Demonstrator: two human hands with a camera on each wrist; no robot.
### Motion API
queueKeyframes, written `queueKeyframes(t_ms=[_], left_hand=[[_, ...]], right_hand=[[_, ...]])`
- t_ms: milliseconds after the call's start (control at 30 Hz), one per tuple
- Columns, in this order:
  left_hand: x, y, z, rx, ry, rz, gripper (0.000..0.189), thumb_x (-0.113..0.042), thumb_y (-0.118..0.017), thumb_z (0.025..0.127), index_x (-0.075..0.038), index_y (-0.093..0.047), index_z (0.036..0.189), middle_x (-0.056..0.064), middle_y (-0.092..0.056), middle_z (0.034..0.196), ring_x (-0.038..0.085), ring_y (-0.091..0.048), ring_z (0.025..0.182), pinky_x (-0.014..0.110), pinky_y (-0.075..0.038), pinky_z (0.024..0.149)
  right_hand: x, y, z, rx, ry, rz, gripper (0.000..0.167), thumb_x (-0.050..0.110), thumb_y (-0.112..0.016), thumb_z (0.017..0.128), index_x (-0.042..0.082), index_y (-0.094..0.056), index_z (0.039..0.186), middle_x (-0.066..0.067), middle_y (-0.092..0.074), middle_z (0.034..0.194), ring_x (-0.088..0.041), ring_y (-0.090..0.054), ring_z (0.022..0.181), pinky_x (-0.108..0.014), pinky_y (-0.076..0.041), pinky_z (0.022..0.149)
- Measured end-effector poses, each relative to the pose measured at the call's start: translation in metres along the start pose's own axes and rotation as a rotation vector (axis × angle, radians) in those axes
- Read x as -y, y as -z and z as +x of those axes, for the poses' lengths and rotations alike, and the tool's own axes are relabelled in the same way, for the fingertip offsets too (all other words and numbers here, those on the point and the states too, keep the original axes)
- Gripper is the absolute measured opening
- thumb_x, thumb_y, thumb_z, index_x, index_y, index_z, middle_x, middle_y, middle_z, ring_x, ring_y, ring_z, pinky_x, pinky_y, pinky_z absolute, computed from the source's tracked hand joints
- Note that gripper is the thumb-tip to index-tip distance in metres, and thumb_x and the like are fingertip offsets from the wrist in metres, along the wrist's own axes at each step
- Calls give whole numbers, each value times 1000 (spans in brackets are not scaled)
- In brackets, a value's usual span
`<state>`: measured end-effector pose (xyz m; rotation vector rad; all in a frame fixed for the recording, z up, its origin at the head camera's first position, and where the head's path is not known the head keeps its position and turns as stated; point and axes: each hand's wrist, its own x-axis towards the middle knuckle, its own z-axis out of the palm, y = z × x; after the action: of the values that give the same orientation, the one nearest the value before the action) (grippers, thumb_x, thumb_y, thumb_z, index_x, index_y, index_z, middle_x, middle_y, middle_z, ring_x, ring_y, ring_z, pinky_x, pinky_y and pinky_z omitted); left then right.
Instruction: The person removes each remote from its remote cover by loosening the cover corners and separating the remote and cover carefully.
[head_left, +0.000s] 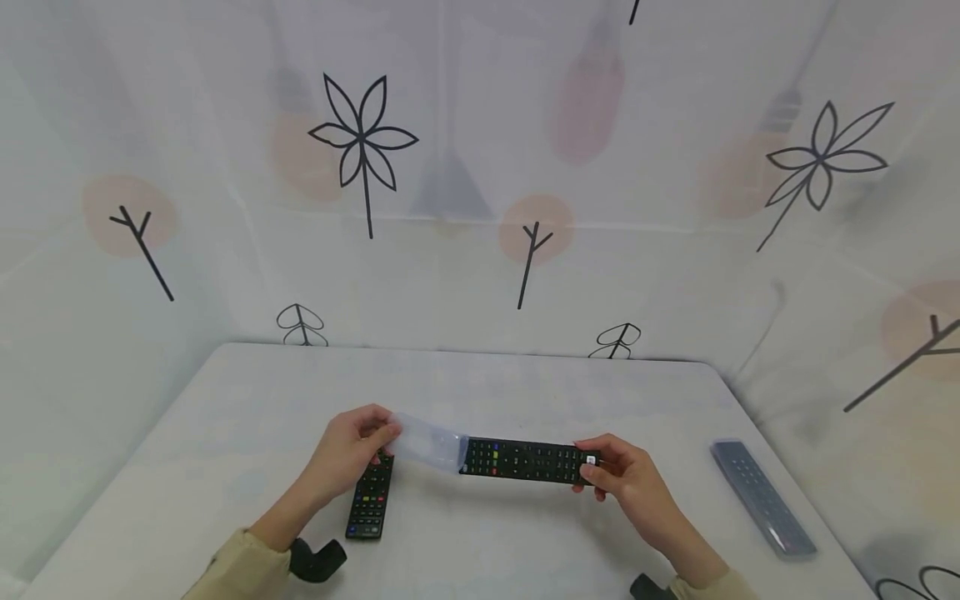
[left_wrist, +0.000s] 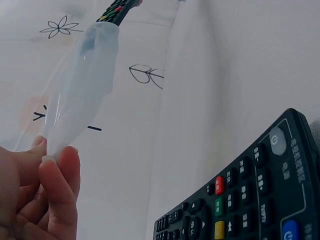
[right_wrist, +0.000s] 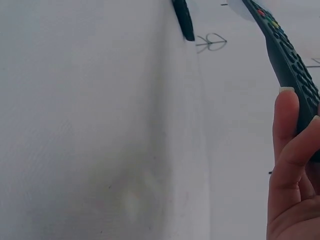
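Observation:
My right hand (head_left: 626, 479) grips one end of a black remote control (head_left: 525, 460), held level above the table with its buttons towards me. A clear plastic sleeve (head_left: 431, 442) covers the remote's other end and stretches out to the left. Thumb and fingers of my left hand (head_left: 352, 442) pinch the sleeve's far end. In the left wrist view the sleeve (left_wrist: 82, 90) hangs loose and see-through between fingertips and remote. Below my left hand a second black remote (head_left: 369, 504) lies on the table, its upper end partly hidden by that hand.
On the table's right side lies another remote in a clear bluish cover (head_left: 761, 498). The white table (head_left: 480, 550) reaches back to a white cloth wall (head_left: 450, 275) printed with plants. Dark straps (head_left: 318, 560) show at both wrists.

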<state>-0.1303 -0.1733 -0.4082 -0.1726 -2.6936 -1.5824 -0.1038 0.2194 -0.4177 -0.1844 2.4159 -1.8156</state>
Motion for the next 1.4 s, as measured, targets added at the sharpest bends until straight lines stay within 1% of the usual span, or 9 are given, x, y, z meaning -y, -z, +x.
queueKeyframes(t_ms=[167, 333, 467, 600, 733, 967, 1133, 1300, 1400], left_hand=[[1, 4, 1, 21, 10, -6, 8, -13, -66, 96, -9, -68, 104, 3, -68, 90, 19, -61, 72, 34, -54, 64], [0, 5, 1, 55, -6, -11, 14, -11, -67, 96, -7, -68, 110, 2, -68, 94, 17, -62, 80, 34, -55, 68], [-3, 7, 0, 65, -43, 32, 19, -14, -71, 93, -9, -68, 111, -1, -67, 93, 16, -61, 85, 36, -54, 76], [-5, 8, -1, 72, -93, 76, 26, -16, -74, 90, -9, -68, 115, -3, -67, 97, 16, -59, 91, 38, -51, 84], [-5, 10, -2, 78, -131, 81, 23, -15, -74, 91, -10, -70, 113, -4, -66, 98, 16, -58, 92, 36, -51, 84], [-4, 12, -3, 84, -207, 13, 16, -15, -73, 91, -14, -73, 107, -3, -66, 94, 19, -61, 83, 27, -51, 73], [-3, 12, -3, 103, -194, -7, 16, -16, -72, 92, -14, -73, 108, -3, -67, 97, 17, -60, 84, 27, -51, 74], [-1, 11, -1, 148, -192, -36, 17, -18, -70, 94, -12, -71, 110, 0, -69, 105, 18, -63, 90, 29, -52, 79], [-1, 10, 0, 161, -192, -39, 16, -18, -69, 95, -13, -71, 110, -1, -69, 108, 18, -63, 94, 31, -53, 83]], right_hand=[[-6, 5, 0, -11, -38, 22, 35, -1, -66, 91, -1, -59, 126, -20, -67, 108, -28, -67, 78, -29, -51, 61], [-9, 8, -1, 0, -39, 33, 39, 2, -67, 91, -4, -57, 128, -21, -66, 110, -27, -68, 78, -29, -51, 61], [-10, 7, 0, -6, -43, 35, 39, 3, -68, 91, -3, -58, 128, -21, -66, 111, -27, -67, 79, -29, -51, 62], [-10, 7, 0, -10, -54, 33, 39, 2, -67, 91, -3, -57, 129, -20, -66, 111, -27, -67, 79, -29, -51, 62], [-11, 5, 1, 7, -57, 25, 42, 4, -68, 91, -3, -57, 131, -19, -65, 110, -27, -66, 78, -30, -52, 62], [-14, 3, 0, 47, -46, 4, 43, 7, -70, 91, -1, -58, 132, -18, -66, 108, -26, -65, 76, -31, -52, 62], [-16, 1, 0, 82, -23, -15, 44, 9, -70, 91, -2, -58, 131, -17, -66, 104, -26, -65, 75, -32, -53, 62], [-17, -1, 0, 111, -5, -34, 43, 10, -70, 92, -3, -58, 130, -17, -66, 103, -25, -65, 74, -32, -53, 62], [-17, -2, 0, 115, -8, -34, 42, 10, -70, 92, -3, -58, 130, -17, -66, 104, -25, -65, 74, -31, -53, 63]])
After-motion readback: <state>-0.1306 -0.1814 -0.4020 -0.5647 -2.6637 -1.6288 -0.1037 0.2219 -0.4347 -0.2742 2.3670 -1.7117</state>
